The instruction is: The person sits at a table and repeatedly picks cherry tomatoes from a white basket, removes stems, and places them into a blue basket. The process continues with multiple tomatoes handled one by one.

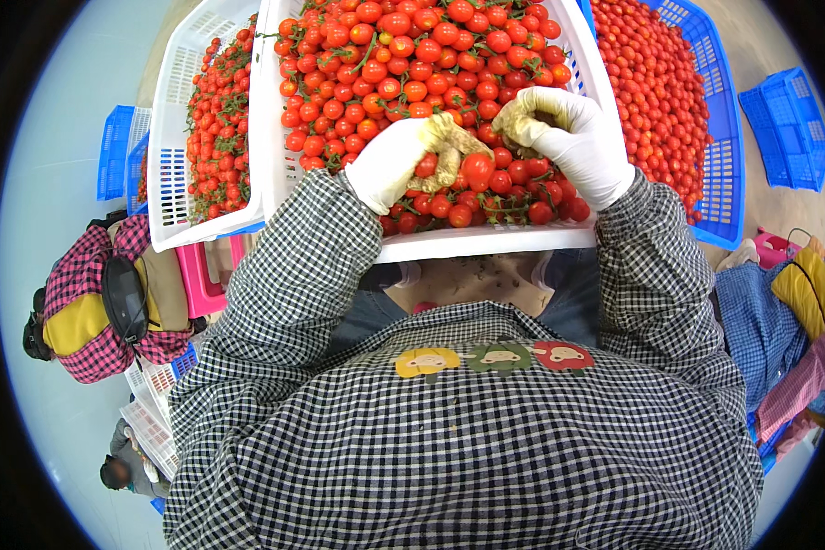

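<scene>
Both my hands wear white gloves with yellow-brown stained fingers. My left hand is over the white plastic crate of cherry tomatoes, some on green stems. A cherry tomato shows in the gap between its thumb and fingers; whether it is gripped is unclear. Just below its fingertips, a blurred red tomato appears above the others. To the right, my right hand has its fingers curled over the tomatoes, and whatever lies inside them is hidden.
A second white crate with stemmed tomatoes stands at left. At right is a blue crate full of loose tomatoes, with stacked blue crates beyond. Other people sit at the left, near a pink stool. Another person is at right.
</scene>
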`<state>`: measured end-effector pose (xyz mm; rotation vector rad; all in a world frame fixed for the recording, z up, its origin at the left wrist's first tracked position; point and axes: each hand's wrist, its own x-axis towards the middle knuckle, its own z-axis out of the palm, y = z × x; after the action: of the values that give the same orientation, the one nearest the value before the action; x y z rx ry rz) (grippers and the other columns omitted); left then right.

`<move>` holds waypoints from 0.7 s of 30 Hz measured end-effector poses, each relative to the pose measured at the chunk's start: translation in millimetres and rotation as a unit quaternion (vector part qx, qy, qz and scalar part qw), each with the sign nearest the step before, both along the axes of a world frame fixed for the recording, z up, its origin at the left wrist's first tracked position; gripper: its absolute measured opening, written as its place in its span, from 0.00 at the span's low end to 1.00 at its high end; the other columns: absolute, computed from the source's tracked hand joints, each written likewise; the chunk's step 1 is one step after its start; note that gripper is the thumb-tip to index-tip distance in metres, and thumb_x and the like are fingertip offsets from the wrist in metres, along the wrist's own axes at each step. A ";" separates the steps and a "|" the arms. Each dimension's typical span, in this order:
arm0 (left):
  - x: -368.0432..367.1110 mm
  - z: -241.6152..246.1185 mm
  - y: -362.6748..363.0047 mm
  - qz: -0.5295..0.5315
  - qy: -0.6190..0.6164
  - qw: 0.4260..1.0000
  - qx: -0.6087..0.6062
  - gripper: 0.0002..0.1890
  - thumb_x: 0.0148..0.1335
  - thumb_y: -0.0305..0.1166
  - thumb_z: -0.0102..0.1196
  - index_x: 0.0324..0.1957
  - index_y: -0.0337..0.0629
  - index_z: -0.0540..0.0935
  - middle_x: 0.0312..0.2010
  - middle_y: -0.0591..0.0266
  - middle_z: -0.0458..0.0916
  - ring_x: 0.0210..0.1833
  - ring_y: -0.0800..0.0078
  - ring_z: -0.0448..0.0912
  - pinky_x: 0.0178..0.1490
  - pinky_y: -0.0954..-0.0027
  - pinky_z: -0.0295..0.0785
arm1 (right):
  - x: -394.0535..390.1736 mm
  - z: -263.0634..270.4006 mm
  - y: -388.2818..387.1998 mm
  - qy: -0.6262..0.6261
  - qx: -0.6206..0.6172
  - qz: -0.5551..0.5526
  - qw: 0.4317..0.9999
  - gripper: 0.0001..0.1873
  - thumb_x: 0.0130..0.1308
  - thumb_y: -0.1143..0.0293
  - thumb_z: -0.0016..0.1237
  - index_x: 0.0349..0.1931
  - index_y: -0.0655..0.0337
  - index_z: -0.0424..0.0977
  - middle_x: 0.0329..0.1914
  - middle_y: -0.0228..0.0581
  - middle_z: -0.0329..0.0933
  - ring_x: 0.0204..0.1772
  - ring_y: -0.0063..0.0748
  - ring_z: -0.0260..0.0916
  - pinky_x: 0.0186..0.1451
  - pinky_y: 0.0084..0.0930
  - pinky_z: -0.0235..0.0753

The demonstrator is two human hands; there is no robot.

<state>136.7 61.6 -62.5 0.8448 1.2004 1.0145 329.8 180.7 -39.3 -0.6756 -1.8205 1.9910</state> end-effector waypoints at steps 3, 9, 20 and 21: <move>-0.7 -1.5 -0.8 -0.045 -0.052 0.996 -0.048 0.24 0.69 0.46 0.42 0.45 0.32 0.79 0.23 0.67 0.76 0.21 0.84 0.69 0.22 0.83 0.63 | -0.2 -6.2 -2.0 -0.044 0.062 0.115 0.990 0.11 0.59 0.69 0.52 0.41 0.64 0.75 0.34 0.34 0.77 0.37 0.21 0.69 0.43 0.21 0.71; -25.9 -8.5 10.0 0.201 0.087 0.972 0.089 0.14 0.67 0.32 0.43 0.42 0.32 0.78 0.32 0.62 0.80 0.28 0.83 0.73 0.29 0.81 0.69 | 0.4 -19.2 -2.0 -0.198 0.221 0.202 0.933 0.17 0.59 0.64 0.54 0.46 0.63 0.75 0.42 0.50 0.78 0.48 0.42 0.76 0.52 0.33 0.73; -39.2 -29.6 16.2 0.200 0.390 0.887 0.143 0.10 0.63 0.23 0.46 0.40 0.36 0.81 0.30 0.66 0.81 0.30 0.84 0.74 0.34 0.79 0.70 | -28.9 -22.3 -5.9 -0.222 0.406 0.087 0.882 0.18 0.58 0.72 0.54 0.50 0.63 0.73 0.42 0.51 0.78 0.48 0.42 0.77 0.52 0.31 0.73; -42.1 -30.0 15.5 0.212 0.379 0.891 0.129 0.10 0.62 0.23 0.46 0.40 0.35 0.81 0.31 0.66 0.81 0.30 0.83 0.74 0.34 0.79 0.70 | -37.1 -24.2 -4.0 -0.231 0.397 0.072 0.885 0.20 0.58 0.68 0.55 0.51 0.63 0.72 0.44 0.52 0.78 0.50 0.46 0.76 0.53 0.35 0.73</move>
<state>94.6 77.1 -92.5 1.2892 2.0080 1.2603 292.7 176.7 -63.5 -0.7790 -2.7603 0.9894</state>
